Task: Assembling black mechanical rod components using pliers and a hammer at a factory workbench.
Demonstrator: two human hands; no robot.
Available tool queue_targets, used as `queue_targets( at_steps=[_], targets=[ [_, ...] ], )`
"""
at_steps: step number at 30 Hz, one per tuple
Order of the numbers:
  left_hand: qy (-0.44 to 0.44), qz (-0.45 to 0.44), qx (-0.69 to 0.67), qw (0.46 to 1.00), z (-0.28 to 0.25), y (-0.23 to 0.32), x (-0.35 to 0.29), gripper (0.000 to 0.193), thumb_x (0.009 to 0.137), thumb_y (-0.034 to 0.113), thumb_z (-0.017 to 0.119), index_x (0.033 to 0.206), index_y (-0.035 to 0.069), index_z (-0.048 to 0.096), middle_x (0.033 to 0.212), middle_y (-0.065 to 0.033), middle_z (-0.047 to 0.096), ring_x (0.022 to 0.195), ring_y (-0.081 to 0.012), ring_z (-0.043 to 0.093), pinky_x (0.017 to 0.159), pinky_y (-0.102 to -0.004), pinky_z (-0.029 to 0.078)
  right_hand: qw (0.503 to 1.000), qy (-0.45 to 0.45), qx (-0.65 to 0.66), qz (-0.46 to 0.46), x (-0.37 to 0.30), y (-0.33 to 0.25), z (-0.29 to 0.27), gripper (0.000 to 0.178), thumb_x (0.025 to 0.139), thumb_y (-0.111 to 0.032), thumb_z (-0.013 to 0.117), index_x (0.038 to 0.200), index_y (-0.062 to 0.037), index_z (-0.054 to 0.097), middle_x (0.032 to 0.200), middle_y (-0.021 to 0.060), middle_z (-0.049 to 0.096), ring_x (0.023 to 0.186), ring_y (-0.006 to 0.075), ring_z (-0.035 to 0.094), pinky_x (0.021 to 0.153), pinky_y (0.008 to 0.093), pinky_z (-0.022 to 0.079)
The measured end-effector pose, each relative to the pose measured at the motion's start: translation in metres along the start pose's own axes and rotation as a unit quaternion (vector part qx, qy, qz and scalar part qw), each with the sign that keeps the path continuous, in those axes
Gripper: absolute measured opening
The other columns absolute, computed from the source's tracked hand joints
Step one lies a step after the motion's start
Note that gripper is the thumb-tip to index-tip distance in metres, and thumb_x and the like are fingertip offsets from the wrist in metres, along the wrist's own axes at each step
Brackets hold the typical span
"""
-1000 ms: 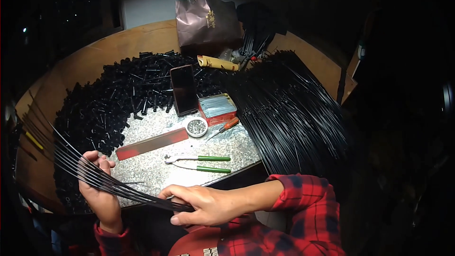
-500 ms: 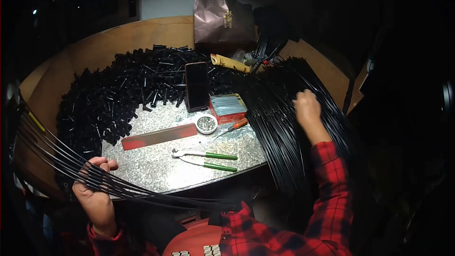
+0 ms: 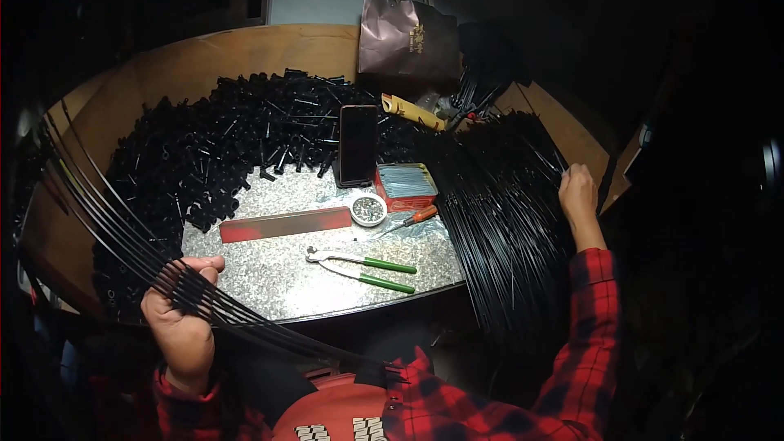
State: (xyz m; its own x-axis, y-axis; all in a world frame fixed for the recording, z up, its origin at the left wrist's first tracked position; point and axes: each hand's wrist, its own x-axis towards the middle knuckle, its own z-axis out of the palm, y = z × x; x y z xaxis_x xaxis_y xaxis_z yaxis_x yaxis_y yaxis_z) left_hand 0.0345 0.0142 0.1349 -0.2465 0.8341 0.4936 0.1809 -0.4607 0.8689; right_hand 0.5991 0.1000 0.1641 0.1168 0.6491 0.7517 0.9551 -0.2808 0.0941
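My left hand [image 3: 181, 310] is closed around several long thin black cables [image 3: 245, 320]. They bow from the upper left, across the palm, down to my shirt front. At the far right my right hand [image 3: 578, 193] reaches to the outer edge of a thick heap of similar black cables [image 3: 510, 229], its fingers pinched together. Whether a single cable lies between those fingertips is too dark to tell. Between the hands, green-handled pincers [image 3: 359, 268] lie with their handles apart on the speckled tabletop [image 3: 278, 278].
Short black tubular parts [image 3: 237, 131] are heaped behind and left. Mid-table are a red-grey bar [image 3: 286, 224], a white bowl of small metal bits [image 3: 368, 210], a red tin of thin rods [image 3: 406, 188], an orange-handled screwdriver [image 3: 420, 214] and an upright phone [image 3: 358, 143]. A wooden rim [image 3: 188, 53] curves behind.
My right hand has moved right, from above the cable heap to its outer edge. The left hand keeps its cables, which now fan out higher at the left. The whole view has shifted slightly.
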Motion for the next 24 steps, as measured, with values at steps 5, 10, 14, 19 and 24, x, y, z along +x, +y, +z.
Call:
queue_targets(
  at_steps=[5,10,14,19,24],
  targets=[
    [-0.007,0.017,-0.033,0.999,0.020,-0.006,-0.001,0.005,0.086,-0.001,0.060,0.087,-0.002,0.065,0.084,-0.0058,0.067,0.079,-0.0103,0.061,0.076,-0.0235,0.047,0.958,0.030,0.286,0.004,0.008,-0.093,-0.032,0.015,0.087,-0.014,0.057,0.081,0.0008,0.056,0.068,0.0097,0.055,0.062,0.0201,0.053,0.059,0.0334,0.043],
    [-0.059,0.041,0.020,0.997,0.032,-0.005,-0.005,0.018,0.080,-0.005,0.065,0.098,-0.002,0.066,0.090,-0.0099,0.069,0.082,-0.0118,0.063,0.074,-0.0253,0.049,0.793,-0.196,0.573,-0.060,-0.043,-0.247,-0.096,0.007,0.088,-0.007,0.057,0.085,-0.0006,0.057,0.071,-0.0031,0.052,0.065,0.0037,0.046,0.059,0.0197,0.039],
    [-0.074,0.112,0.038,0.990,0.039,0.000,-0.001,0.028,0.076,-0.004,0.067,0.103,-0.003,0.064,0.098,-0.0144,0.068,0.088,-0.0214,0.067,0.078,-0.0299,0.051,0.635,-0.337,0.685,-0.116,-0.088,-0.302,-0.119,0.006,0.090,-0.006,0.057,0.088,-0.0006,0.056,0.072,-0.0036,0.052,0.064,0.0027,0.046,0.056,0.0188,0.037],
    [-0.087,0.029,-0.069,0.993,0.024,-0.016,-0.006,0.027,0.075,-0.010,0.059,0.100,-0.003,0.062,0.092,-0.0102,0.068,0.087,-0.0167,0.065,0.077,-0.0286,0.051,0.499,-0.458,0.731,-0.077,-0.113,-0.322,-0.123,0.020,0.093,-0.009,0.054,0.109,0.0016,0.050,0.095,0.0032,0.057,0.084,0.0074,0.054,0.076,0.0228,0.045],
    [-0.147,0.012,-0.036,0.988,0.001,-0.011,0.014,0.016,0.079,-0.007,0.056,0.092,-0.001,0.063,0.084,-0.0076,0.067,0.083,-0.0144,0.064,0.076,-0.0273,0.051,0.308,-0.667,0.676,-0.059,-0.134,-0.309,-0.121,0.023,0.097,-0.012,0.045,0.118,-0.0009,0.045,0.088,0.0049,0.060,0.075,0.0101,0.059,0.068,0.0247,0.049]
  ],
)
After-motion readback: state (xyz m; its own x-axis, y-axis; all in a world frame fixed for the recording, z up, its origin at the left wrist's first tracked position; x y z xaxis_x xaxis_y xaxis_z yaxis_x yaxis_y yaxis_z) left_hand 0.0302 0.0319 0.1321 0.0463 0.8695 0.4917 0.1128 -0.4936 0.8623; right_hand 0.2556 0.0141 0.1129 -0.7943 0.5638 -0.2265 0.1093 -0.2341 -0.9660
